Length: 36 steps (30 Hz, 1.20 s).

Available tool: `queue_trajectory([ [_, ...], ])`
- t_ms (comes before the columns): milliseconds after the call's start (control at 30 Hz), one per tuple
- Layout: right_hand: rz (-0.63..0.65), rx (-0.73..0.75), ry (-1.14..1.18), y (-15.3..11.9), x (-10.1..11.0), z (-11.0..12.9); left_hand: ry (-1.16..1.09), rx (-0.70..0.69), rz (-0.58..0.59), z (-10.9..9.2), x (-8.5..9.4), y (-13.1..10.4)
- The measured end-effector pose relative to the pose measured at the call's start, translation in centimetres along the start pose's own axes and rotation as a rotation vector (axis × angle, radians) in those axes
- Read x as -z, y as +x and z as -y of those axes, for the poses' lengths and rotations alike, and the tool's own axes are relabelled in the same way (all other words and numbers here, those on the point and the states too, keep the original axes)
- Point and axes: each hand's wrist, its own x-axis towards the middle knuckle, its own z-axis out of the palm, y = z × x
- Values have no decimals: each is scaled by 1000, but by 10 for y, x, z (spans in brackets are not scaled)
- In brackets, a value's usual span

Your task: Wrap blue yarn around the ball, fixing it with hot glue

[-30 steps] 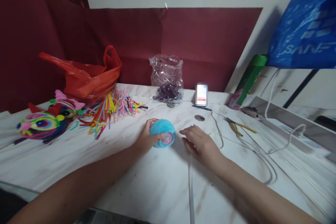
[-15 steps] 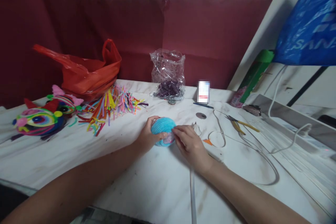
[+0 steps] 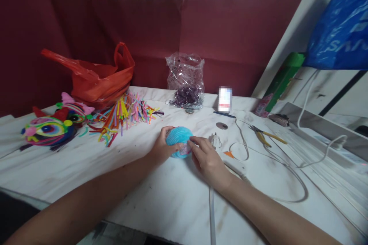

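A round ball [image 3: 179,138] wrapped in fuzzy bright blue strands, apparently pipe cleaners, rests at the middle of the table. My left hand [image 3: 165,145] grips it from the left, thumb across its near face beside a small pinkish patch not covered in blue. At the ball's right side, my right hand [image 3: 208,159] has its fingertips pinched together against the surface; what lies between them is too small to make out. Just past my right hand is a white hot glue gun [image 3: 235,168] with an orange trigger, partly hidden by the hand and wrist.
To the left lie animal-face ornaments [image 3: 46,130], cut pipe cleaners [image 3: 120,113] and a red plastic bag [image 3: 100,84]. A clear bag [image 3: 186,88] stands behind. Yellow-handled pliers [image 3: 267,136], looped cable, a grey disc [image 3: 222,125] and a power strip [image 3: 345,151] are on the right.
The view has shifted slightly. Both hands stay on the ball in nearly the same pose, the right fingertips still pressed at its right side.
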Motion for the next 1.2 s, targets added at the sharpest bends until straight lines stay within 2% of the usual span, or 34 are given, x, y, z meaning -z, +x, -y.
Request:
queue_trajectory([
  [333,-38,28,18,-1,0,-1,0,-13,10,-5,0,-2],
  [667,-58,-122,92,-1,-4,4,17,8,3,-7,0,-4],
  [967,-4,-56,-3,-2,-3,9,40,7,-21,-7,0,-2],
  [1100,-35,-77,106,-2,-3,10,34,49,-28,-10,-1,-4],
  [1200,-85,-162,221,-2,-1,9,25,52,-47,-11,-2,-4],
])
